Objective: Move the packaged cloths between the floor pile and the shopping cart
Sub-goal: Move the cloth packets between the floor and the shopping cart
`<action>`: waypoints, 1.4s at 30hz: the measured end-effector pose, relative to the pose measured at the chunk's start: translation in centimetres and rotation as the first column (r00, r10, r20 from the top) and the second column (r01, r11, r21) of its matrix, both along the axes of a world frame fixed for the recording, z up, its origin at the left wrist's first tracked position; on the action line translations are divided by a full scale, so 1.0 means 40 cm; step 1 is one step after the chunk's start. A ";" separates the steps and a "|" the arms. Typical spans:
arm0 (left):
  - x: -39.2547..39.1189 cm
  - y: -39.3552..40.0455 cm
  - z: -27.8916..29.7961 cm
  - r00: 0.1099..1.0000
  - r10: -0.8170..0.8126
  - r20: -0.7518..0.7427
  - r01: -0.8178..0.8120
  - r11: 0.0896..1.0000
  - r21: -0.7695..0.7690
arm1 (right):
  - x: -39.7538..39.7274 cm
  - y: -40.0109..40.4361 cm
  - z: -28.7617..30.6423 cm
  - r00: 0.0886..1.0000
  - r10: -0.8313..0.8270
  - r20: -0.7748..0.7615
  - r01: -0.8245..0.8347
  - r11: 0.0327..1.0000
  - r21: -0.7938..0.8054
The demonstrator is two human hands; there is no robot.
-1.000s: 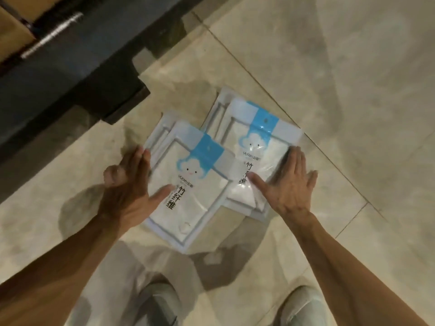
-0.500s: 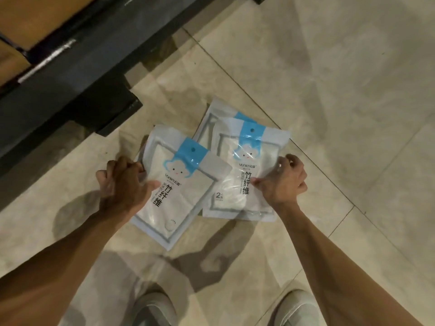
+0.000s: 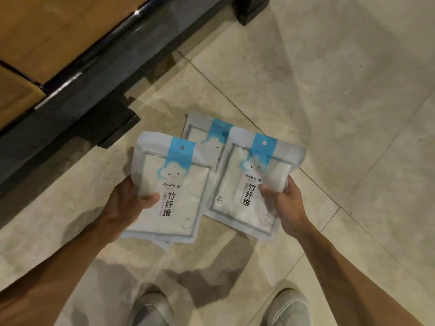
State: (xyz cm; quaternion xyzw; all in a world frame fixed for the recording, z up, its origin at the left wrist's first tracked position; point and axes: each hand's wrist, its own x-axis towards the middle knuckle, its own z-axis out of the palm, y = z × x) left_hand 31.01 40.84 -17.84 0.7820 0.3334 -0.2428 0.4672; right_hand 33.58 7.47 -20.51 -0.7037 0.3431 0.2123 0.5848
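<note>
My left hand (image 3: 128, 203) grips a white cloth package with a blue header and a cloud face (image 3: 179, 184) by its left edge, thumb on top; a second package edge peeks out beneath it. My right hand (image 3: 283, 201) pinches a matching package (image 3: 247, 177) at its right side. Both packages are lifted off the floor. One more package (image 3: 200, 128) lies on the tiles behind them, mostly covered. No shopping cart is in view.
A dark shelf base (image 3: 77, 95) with wooden shelf boards (image 3: 47, 36) runs along the upper left, with a black foot (image 3: 249, 10) at the top. Beige floor tiles (image 3: 329, 90) spread to the right. My two shoes (image 3: 153, 309) show at the bottom.
My hands went from flat over the floor packages to gripping them, then lifted one in each hand off the tiles toward me. One package stays on the floor.
</note>
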 end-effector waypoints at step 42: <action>0.208 -0.071 2.251 0.939 0.171 0.298 -0.053 0.930 -0.364 | 0.191 -0.181 2.278 0.958 -0.002 0.287 -0.057 0.979 0.197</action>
